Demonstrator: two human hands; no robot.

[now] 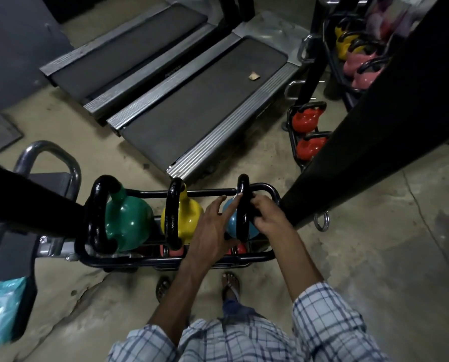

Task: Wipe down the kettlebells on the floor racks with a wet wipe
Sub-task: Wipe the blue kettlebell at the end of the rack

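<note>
Gripping the black handle of the blue kettlebell (230, 219), rightmost in the near floor rack (145, 262), is the right hand (268, 215); the left hand (213, 228) is open, its straight fingers touching that handle.

Left kettlebell (128, 223): green
Middle kettlebell (188, 218): yellow
Right kettlebell (231, 222): blue
Handles (172, 212): black
Shirt (327, 317): white — dark blue checks
Wipe pack (1, 312): turquoise

Two treadmills lie side by side in the upper middle of the frame, the left treadmill (129, 48) and the right treadmill (205, 100). A small paper scrap (254, 76) lies on the right belt. At right a black post (374, 126) crosses diagonally, with a metal ring (321, 222) at its lower end. A chrome handle (48, 150) stands at left on the concrete floor (374, 244).
</note>
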